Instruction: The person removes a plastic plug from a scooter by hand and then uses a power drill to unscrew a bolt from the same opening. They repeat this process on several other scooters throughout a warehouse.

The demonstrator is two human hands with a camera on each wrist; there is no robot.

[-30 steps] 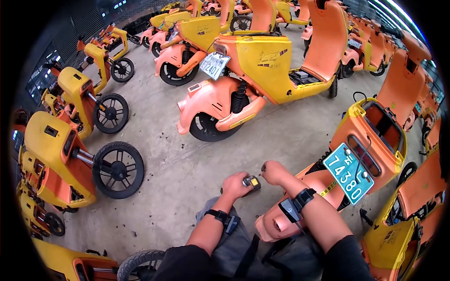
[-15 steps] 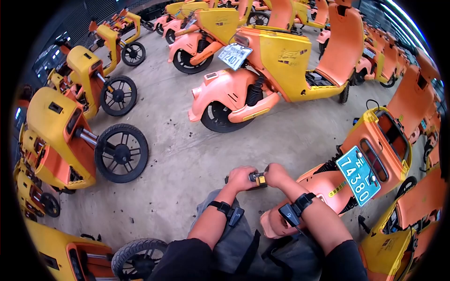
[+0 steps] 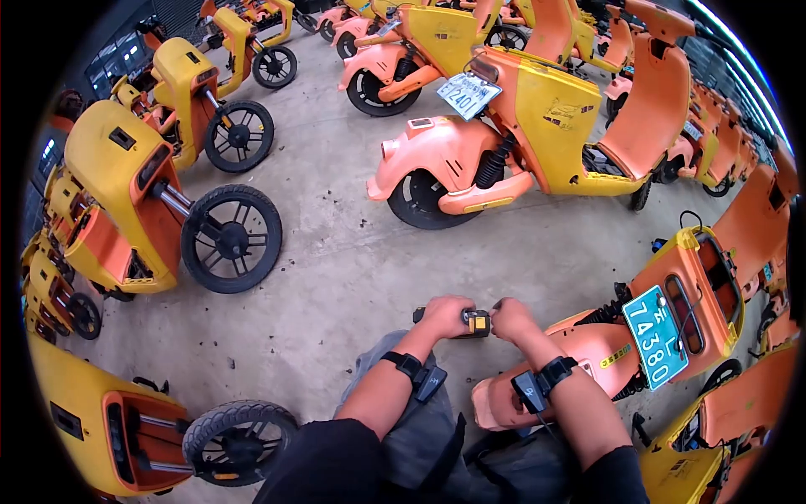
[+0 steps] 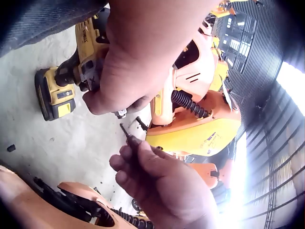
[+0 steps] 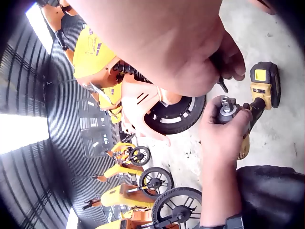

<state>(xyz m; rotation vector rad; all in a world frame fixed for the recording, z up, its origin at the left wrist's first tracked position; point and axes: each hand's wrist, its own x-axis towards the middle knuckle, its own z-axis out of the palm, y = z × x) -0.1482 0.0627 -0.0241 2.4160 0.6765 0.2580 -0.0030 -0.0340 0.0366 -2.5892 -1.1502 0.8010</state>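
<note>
My left hand (image 3: 445,317) grips a yellow and black cordless impact wrench (image 3: 478,322) round its head. In the right wrist view its square metal drive (image 5: 227,103) sticks out between thumb and fingers. The battery (image 4: 59,94) hangs at the far end of the handle. My right hand (image 3: 514,321) pinches a slim dark tool bit (image 4: 127,131) between thumb and fingers. The bit's thin end points towards the drive, with a small gap between them in the left wrist view. Fingers hide most of the bit's thicker end.
Right beside my legs stands an orange scooter (image 3: 571,357) with a green plate (image 3: 656,336). Ahead is a yellow and orange scooter (image 3: 550,118) with a white plate. More scooters line the left, their front wheels (image 3: 232,239) facing inward. Grey concrete floor (image 3: 336,252) lies between.
The head view has turned, so the scooters appear shifted right, those ahead also higher. The impact wrench has swung nearer level in that view, and my right hand has dropped to the left hand's height.
</note>
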